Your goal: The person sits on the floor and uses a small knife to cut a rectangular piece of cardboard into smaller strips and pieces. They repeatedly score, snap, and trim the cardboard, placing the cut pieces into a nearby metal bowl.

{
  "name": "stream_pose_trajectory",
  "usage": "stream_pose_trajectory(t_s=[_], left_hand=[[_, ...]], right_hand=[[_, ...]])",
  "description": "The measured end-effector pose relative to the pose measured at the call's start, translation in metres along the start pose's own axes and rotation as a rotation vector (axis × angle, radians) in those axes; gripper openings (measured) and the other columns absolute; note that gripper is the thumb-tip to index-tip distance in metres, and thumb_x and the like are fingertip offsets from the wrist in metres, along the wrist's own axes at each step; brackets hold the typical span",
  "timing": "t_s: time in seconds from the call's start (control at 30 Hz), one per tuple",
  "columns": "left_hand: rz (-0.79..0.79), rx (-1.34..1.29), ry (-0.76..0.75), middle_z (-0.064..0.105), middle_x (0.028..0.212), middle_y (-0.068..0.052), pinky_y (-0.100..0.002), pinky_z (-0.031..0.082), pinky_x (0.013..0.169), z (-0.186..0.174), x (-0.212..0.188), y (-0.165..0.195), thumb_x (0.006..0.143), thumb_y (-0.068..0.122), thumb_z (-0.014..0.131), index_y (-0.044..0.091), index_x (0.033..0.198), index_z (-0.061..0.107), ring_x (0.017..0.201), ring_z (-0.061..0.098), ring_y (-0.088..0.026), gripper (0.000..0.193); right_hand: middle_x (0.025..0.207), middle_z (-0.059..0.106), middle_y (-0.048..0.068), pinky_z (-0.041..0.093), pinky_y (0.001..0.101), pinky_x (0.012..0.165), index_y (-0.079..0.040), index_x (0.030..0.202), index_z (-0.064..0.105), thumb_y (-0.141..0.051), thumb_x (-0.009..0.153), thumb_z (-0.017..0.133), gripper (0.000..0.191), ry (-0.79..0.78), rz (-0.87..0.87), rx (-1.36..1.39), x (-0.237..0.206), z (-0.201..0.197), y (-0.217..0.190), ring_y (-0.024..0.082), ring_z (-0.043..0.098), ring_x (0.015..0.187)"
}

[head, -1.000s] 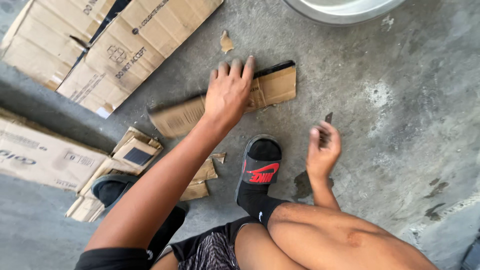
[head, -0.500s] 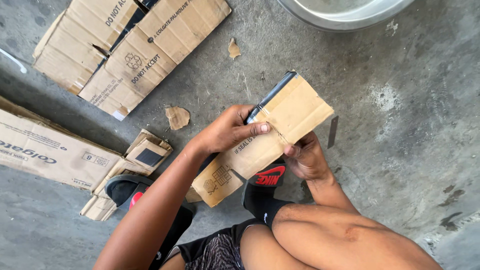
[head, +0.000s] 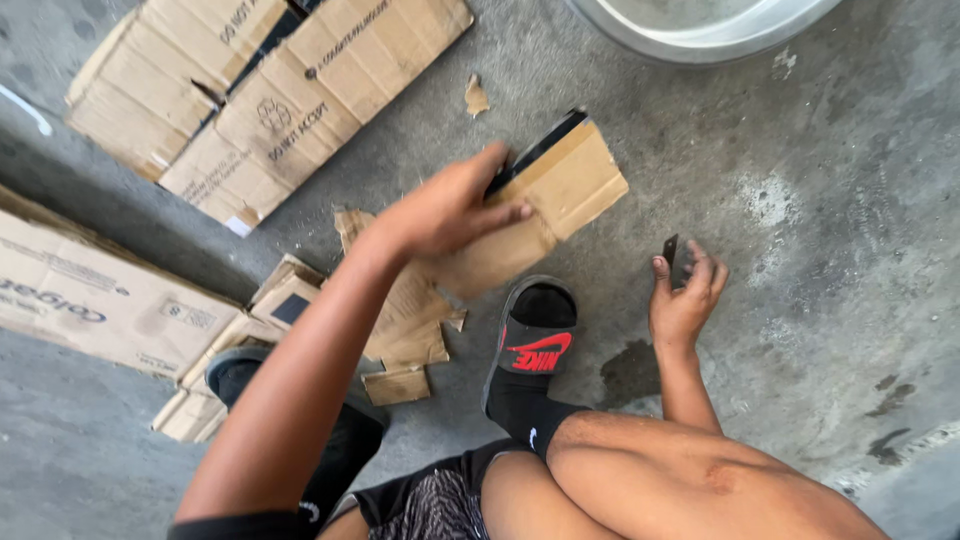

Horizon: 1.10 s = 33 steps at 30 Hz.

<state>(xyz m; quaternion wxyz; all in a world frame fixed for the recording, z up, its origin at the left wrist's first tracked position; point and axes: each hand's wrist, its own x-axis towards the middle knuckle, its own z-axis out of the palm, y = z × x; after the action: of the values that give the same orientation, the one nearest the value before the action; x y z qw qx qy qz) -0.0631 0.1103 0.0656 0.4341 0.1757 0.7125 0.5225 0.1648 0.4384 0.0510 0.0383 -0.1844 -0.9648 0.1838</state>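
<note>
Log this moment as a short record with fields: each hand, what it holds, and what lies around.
left hand: left hand grips a cardboard piece, lifted off the floor
right hand: right hand holds a small dark blade-like tool, low near the concrete floor
feet: black slide sandal with red mark
around: flattened cardboard boxes, cardboard scraps, metal basin at top edge

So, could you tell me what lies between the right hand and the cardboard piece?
Bare concrete floor; the head view shows nothing between the right hand and the cardboard piece.
</note>
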Motion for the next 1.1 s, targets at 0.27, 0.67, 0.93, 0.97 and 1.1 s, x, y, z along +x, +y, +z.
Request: stream_pose_trajectory(t_s=[0.27, 0.67, 0.93, 0.97, 1.1], left_hand=[[0.058, 0.306, 0.050, 0.071, 0.104, -0.021, -0.054, 0.050, 0.084, 0.012, 0.065, -0.025, 0.094, 0.030, 0.071, 0.005, 0.110, 0.063, 0.104, 0.065, -0.043, 0.031], [0.309, 0.626, 0.498, 0.057, 0.133, -0.011, -0.050, 0.046, 0.099, 0.038, 0.057, -0.019, 0.078, 0.019, 0.078, 0.019, 0.131, 0.069, 0.122, 0.054, -0.036, 0.054], [0.236, 0.606, 0.435, 0.056, 0.134, -0.004, -0.045, 0.047, 0.100, 0.042, 0.051, -0.034, 0.085, 0.020, 0.076, 0.024, 0.122, 0.077, 0.117, 0.055, -0.032, 0.038], [0.234, 0.607, 0.440, 0.056, 0.134, -0.004, -0.045, 0.047, 0.100, 0.043, 0.051, -0.034, 0.083, 0.019, 0.076, 0.025, 0.122, 0.077, 0.116, 0.055, -0.032, 0.039], [0.223, 0.604, 0.449, 0.055, 0.133, -0.003, -0.045, 0.047, 0.097, 0.042, 0.052, -0.034, 0.082, 0.019, 0.077, 0.026, 0.121, 0.077, 0.114, 0.055, -0.031, 0.040]], right_hand=[[0.106, 0.061, 0.017, 0.054, 0.0384, 0.081, 0.001, 0.107, 0.062, -0.004, 0.099, 0.072, 0.014, -0.168, 0.223, -0.010, 0.000, 0.006, 0.022, 0.027, 0.064, 0.090], [0.091, 0.065, 0.004, 0.050, 0.0291, 0.064, -0.007, 0.123, 0.057, -0.016, 0.110, 0.052, 0.017, -0.547, 0.619, 1.123, 0.056, 0.019, -0.092, 0.009, 0.056, 0.070], [0.086, 0.069, 0.025, 0.050, 0.0531, 0.066, 0.001, 0.110, 0.060, -0.011, 0.105, 0.060, 0.013, -0.455, -0.090, 0.233, 0.091, 0.047, -0.134, 0.047, 0.068, 0.082], [0.086, 0.069, 0.026, 0.050, 0.0535, 0.066, 0.002, 0.111, 0.060, -0.010, 0.105, 0.059, 0.013, -0.438, -0.121, 0.217, 0.094, 0.050, -0.136, 0.048, 0.067, 0.082], [0.083, 0.067, 0.026, 0.049, 0.0552, 0.066, 0.002, 0.109, 0.061, -0.008, 0.104, 0.056, 0.012, -0.453, -0.123, 0.189, 0.098, 0.056, -0.145, 0.049, 0.066, 0.079]])
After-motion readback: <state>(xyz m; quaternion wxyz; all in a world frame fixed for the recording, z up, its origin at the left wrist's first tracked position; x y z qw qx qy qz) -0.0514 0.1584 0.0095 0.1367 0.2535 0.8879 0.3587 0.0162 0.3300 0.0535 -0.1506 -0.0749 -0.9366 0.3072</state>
